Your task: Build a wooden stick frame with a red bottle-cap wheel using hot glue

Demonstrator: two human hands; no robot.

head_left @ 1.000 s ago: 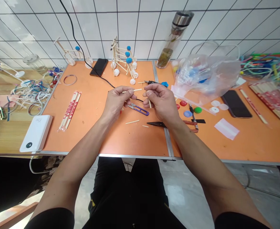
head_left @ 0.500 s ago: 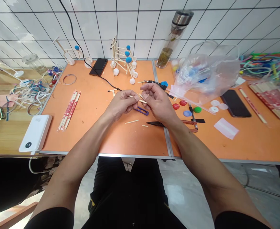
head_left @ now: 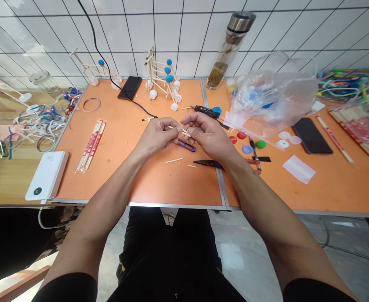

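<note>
Over the middle of the orange table, my left hand (head_left: 162,133) and my right hand (head_left: 201,131) meet, thumbs and fingers pinched. Between them are short pale wooden sticks (head_left: 185,133); their inner ends are partly hidden by my fingers. Each hand appears to grip one. Just beneath lies a purple looped tool (head_left: 187,145). Closer to me rest a loose stick piece (head_left: 174,160) and a smaller scrap (head_left: 191,166). Pliers (head_left: 207,163) with black jaws lie under my right wrist. Behind my right hand is a black glue-gun-like tool (head_left: 205,110).
A stick structure with blue balls (head_left: 162,75) stands at the back. Wrapped chopsticks (head_left: 91,146) and a white power bank (head_left: 46,175) are at left. To the right are coloured caps (head_left: 247,149), a plastic bag (head_left: 272,94), a phone (head_left: 312,135) and a tall bottle (head_left: 225,52).
My fingers have shifted slightly around the sticks, bringing them closer together. The right hand has moved a little, and the right forearm covers more of the pliers' handles.
</note>
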